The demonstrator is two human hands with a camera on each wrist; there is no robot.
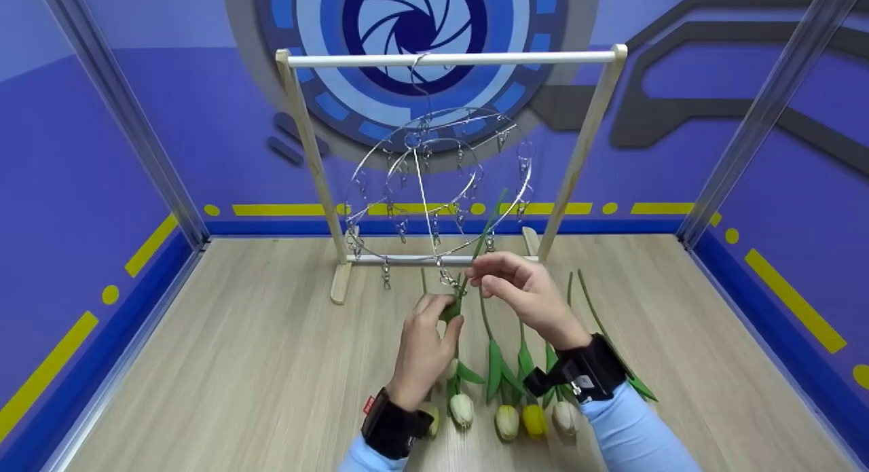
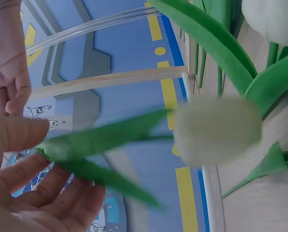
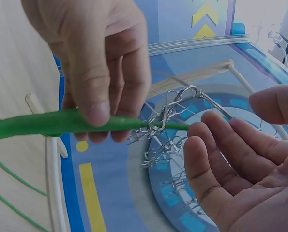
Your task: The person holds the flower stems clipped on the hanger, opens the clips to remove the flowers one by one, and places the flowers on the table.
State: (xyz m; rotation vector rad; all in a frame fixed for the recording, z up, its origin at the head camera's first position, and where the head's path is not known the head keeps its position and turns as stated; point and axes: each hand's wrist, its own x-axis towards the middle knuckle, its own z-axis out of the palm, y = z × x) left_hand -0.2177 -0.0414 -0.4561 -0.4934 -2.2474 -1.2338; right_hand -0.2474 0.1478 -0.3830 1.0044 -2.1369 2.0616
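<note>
A white tulip [image 2: 216, 131] hangs head down, its green leaves [image 3: 42, 123] gathered where my left hand [image 1: 422, 350] pinches it between thumb and fingers. The green stem [image 1: 490, 224] points up and passes through a metal clip [image 3: 172, 104] at the front edge of a round wire clip hanger [image 1: 424, 200]. My right hand [image 1: 529, 297] is beside that clip, palm turned inward and fingers loosely bent. In the right wrist view, its fingertips are right at the stem's tip side, with no grip on it. Part of the flower is hidden behind my left hand in the head view.
The hanger hooks over the white bar [image 1: 516, 58] of a wooden stand [image 1: 580, 159]. Below my hands, several tulips lie on the table [image 1: 271, 363], among them a yellow tulip [image 1: 534, 421] and a white tulip [image 1: 462, 411]. Blue panels [image 1: 88, 187] enclose the table.
</note>
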